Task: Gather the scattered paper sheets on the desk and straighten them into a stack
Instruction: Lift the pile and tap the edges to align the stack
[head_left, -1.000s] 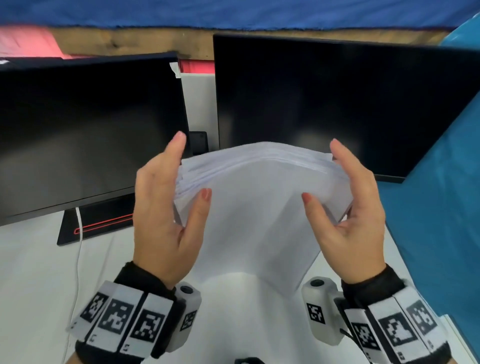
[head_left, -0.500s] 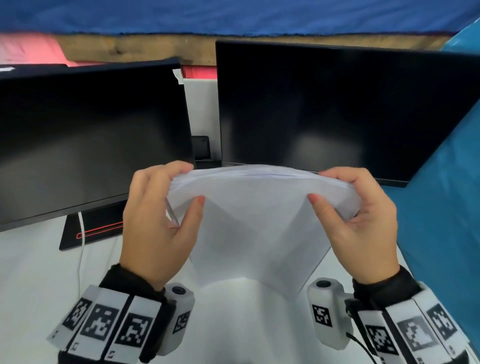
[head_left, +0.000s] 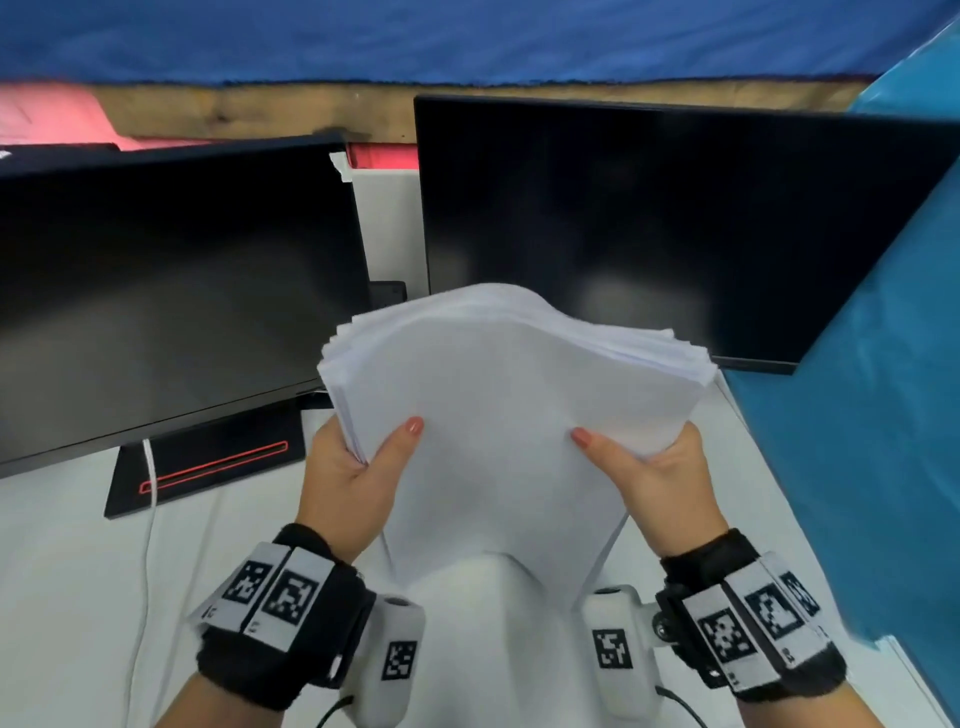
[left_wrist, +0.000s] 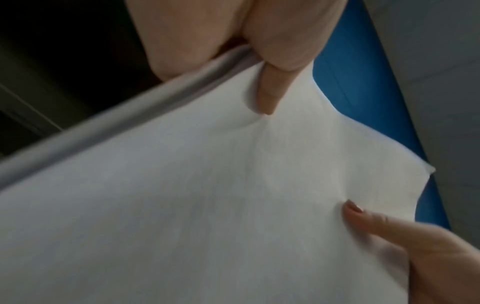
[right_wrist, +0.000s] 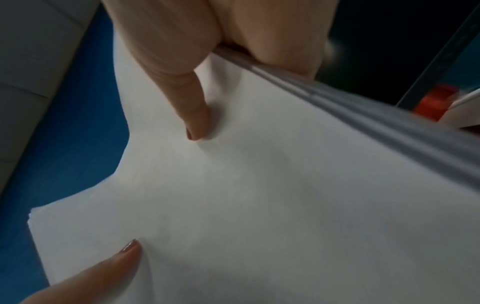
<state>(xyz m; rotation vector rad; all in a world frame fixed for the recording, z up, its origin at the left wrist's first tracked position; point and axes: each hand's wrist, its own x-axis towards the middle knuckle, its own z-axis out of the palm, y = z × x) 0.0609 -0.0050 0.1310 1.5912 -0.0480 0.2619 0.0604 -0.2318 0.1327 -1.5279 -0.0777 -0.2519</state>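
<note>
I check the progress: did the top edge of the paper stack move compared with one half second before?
Yes. The paper stack rose: its top edge now overlaps more of the right monitor.

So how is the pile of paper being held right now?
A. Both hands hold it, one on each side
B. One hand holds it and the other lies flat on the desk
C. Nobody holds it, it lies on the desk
A: the left hand and the right hand each grip a side of the stack of paper, thumbs on top.
</note>
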